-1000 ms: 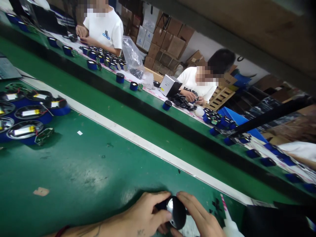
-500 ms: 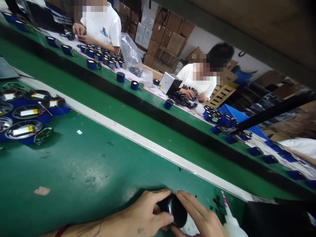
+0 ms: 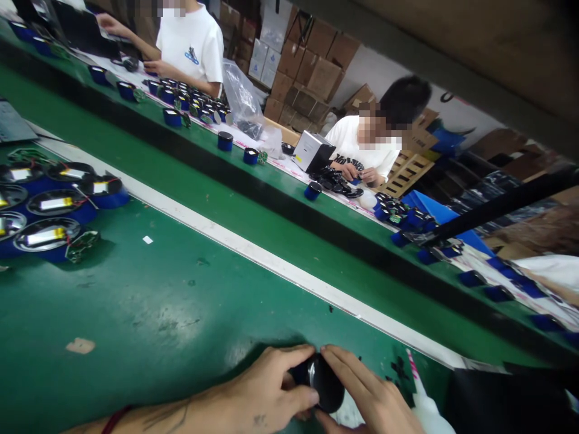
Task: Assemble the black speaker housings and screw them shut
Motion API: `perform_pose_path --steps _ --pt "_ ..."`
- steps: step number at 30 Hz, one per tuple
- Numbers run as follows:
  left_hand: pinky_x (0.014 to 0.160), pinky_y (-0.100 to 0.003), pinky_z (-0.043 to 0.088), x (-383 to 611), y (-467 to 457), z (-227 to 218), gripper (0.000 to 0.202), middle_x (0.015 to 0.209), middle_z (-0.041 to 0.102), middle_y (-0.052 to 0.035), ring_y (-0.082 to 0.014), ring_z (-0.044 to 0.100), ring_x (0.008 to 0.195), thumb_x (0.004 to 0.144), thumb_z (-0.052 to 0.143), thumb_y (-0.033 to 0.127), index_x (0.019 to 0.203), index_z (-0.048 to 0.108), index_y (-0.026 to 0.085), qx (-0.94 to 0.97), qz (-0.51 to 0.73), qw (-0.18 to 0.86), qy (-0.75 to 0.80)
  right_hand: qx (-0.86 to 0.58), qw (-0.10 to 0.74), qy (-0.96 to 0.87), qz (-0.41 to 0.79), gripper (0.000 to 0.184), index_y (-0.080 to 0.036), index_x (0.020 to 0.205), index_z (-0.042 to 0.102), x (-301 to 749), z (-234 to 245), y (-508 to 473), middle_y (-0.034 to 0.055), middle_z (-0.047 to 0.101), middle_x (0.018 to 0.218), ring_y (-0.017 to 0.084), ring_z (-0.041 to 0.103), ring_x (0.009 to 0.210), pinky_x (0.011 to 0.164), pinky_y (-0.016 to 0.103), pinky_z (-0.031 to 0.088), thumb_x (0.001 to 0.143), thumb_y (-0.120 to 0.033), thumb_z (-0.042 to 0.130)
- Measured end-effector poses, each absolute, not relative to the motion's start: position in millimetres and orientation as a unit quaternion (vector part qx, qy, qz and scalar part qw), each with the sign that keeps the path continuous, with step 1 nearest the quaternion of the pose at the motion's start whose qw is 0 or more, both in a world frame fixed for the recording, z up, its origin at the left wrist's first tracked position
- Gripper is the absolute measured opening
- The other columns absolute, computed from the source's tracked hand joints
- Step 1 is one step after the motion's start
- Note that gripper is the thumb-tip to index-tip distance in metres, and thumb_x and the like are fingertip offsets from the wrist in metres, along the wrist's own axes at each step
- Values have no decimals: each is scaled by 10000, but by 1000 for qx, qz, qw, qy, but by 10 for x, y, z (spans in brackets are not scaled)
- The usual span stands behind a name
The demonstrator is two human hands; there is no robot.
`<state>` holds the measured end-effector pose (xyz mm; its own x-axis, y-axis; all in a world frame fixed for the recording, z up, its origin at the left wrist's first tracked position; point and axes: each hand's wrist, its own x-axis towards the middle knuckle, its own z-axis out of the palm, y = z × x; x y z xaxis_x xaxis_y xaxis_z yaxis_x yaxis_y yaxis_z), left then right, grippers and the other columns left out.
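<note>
Low in the view, both my hands grip one round case with a glossy black face [image 3: 329, 384] and a dark blue side. My left hand [image 3: 274, 389] wraps it from the left, its thumb on the rim of the black face. From the right, my right hand [image 3: 368, 392] holds the edge with its fingers along the top and its thumb below. The case is tilted, with the black face turned to the right. My palms hide part of its side. Just right of my right hand stands a white squeeze bottle [image 3: 427, 410] with a pink-marked nozzle.
At the left are several open blue cases [image 3: 49, 235] with batteries and green circuit boards. Small black pieces [image 3: 398, 369] lie near the bottle. A white strip [image 3: 253, 262] crosses the green table [image 3: 136, 313]. Beyond it, two people work at a bench with more blue cases [image 3: 225, 141].
My hands keep hold of the case with barely any movement. The view has shifted slightly. Across the bench, the left person's hand has reached out to the left.
</note>
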<state>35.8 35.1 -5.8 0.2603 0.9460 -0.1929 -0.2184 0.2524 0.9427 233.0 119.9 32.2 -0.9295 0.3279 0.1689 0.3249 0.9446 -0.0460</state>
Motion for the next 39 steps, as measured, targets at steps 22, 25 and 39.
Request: perform_pose_path --steps 22,25,39 --pt "690 -296 539 389 325 -203 275 769 679 -15 -197 682 739 879 599 225 1143 644 166 421 438 668 430 -204 38 -976 59 542 -84 1245 577 2285 352 1192 172 703 1178 269 748 949 736 320 648 725 -201 680" --pt "717 -320 550 384 307 -229 309 818 694 -35 -215 694 781 891 586 242 1185 640 162 422 427 664 445 -197 53 -976 78 554 -75 1215 597 2238 398 1190 172 721 1133 271 758 897 721 316 650 679 -170 704" --pt "751 -354 584 408 290 -300 462 869 737 -70 -232 733 808 937 553 241 1390 529 156 420 431 665 442 -227 39 -968 97 593 -109 1251 576 2234 417 1172 151 696 1193 271 738 972 769 341 643 660 -116 625"
